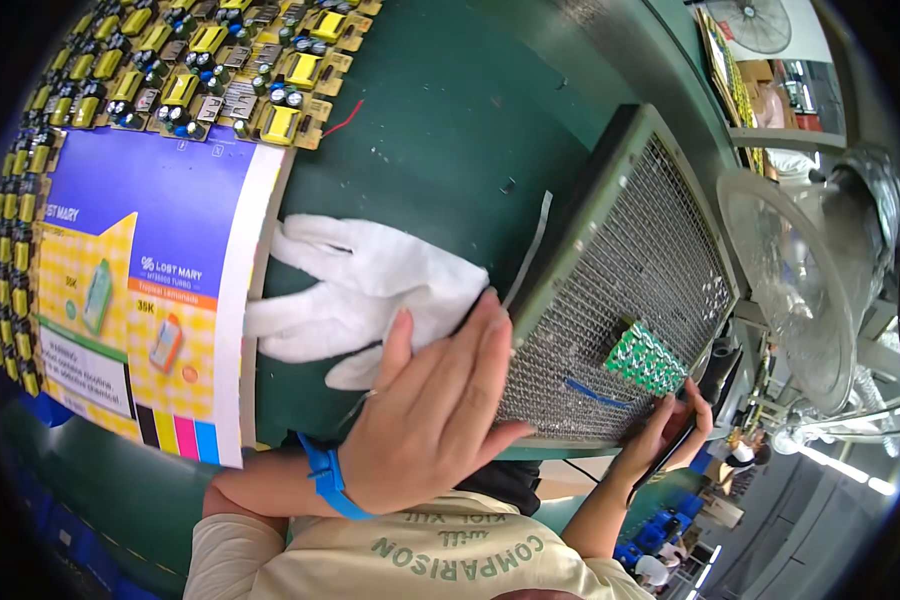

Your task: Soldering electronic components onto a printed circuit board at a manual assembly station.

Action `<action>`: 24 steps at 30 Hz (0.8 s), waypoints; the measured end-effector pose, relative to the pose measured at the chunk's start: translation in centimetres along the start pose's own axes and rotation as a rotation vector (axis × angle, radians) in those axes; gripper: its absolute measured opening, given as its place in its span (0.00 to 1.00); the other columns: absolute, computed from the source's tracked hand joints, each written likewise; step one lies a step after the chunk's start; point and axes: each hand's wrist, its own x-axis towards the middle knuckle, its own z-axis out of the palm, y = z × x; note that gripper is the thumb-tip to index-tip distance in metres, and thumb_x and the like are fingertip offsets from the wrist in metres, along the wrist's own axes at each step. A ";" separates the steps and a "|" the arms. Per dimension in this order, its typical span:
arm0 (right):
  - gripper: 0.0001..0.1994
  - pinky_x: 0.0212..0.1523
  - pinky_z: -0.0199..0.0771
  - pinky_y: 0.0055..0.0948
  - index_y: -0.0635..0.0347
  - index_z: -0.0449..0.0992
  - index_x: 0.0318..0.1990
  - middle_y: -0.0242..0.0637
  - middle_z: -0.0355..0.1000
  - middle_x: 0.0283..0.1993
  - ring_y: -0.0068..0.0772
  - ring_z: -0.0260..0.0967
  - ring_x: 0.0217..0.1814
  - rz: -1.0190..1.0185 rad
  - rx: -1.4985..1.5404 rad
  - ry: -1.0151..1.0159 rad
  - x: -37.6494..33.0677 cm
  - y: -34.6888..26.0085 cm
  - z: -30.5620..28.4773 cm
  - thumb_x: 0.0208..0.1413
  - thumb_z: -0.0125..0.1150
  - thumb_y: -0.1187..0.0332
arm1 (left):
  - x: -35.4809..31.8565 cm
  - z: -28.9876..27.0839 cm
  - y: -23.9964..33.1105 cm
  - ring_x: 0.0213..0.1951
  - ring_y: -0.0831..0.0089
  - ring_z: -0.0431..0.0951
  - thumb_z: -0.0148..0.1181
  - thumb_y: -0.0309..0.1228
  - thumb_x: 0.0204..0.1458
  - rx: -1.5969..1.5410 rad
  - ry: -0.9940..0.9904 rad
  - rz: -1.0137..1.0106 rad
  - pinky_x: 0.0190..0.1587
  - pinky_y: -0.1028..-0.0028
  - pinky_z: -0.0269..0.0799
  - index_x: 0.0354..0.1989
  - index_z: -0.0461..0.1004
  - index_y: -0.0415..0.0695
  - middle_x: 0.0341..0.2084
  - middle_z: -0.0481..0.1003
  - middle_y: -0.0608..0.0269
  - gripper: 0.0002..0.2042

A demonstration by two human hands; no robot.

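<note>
My left hand, with a blue wristband, lies palm down with its fingers stretched out at the cuff of a white glove. The glove lies flat on the green table mat, its fingers toward the left. Over at the right, my right hand is closed around a thin dark object whose kind I cannot make out. Its fingertips are at the near corner of a green circuit board, which rests on a framed metal mesh. A blue strip lies on the mesh beside the board.
Rows of boards with yellow transformers fill the far left. A printed cardboard sheet lies left of the glove. A red wire and a pale strip are on the mat. A clear hood stands beyond the mesh.
</note>
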 end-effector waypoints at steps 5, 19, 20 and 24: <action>0.16 0.40 0.68 0.17 0.63 0.64 0.51 0.45 0.70 0.55 0.18 0.67 0.37 0.030 0.112 -0.031 0.2 0.6 -0.4 0.56 0.56 0.81 | 0.2 -0.2 0.8 0.54 0.49 0.71 0.66 0.41 0.48 -0.038 0.035 -0.075 0.64 0.46 0.45 0.63 0.54 0.26 0.57 0.66 0.38 0.41; 0.21 0.27 0.61 0.12 0.62 0.68 0.46 0.46 0.73 0.51 0.13 0.64 0.27 0.077 0.456 -0.091 1.2 1.5 -1.5 0.44 0.65 0.86 | 0.4 1.6 4.0 0.47 0.58 0.74 0.66 0.31 0.46 0.233 0.285 -0.018 0.58 0.59 0.62 0.59 0.62 0.31 0.48 0.72 0.47 0.32; 0.21 0.27 0.61 0.12 0.61 0.68 0.47 0.45 0.73 0.51 0.12 0.63 0.27 0.072 0.483 -0.119 1.2 1.6 -1.5 0.45 0.64 0.86 | 0.6 1.7 4.4 0.45 0.61 0.75 0.66 0.31 0.46 0.196 0.405 -0.018 0.55 0.61 0.66 0.57 0.64 0.32 0.45 0.73 0.49 0.30; 0.19 0.26 0.59 0.11 0.60 0.69 0.44 0.44 0.73 0.49 0.12 0.64 0.27 -0.066 0.327 -0.106 1.3 2.1 -1.3 0.45 0.64 0.85 | 3.8 3.1 9.1 0.40 0.69 0.76 0.67 0.27 0.46 0.145 0.207 -0.163 0.45 0.71 0.72 0.51 0.68 0.33 0.39 0.73 0.54 0.23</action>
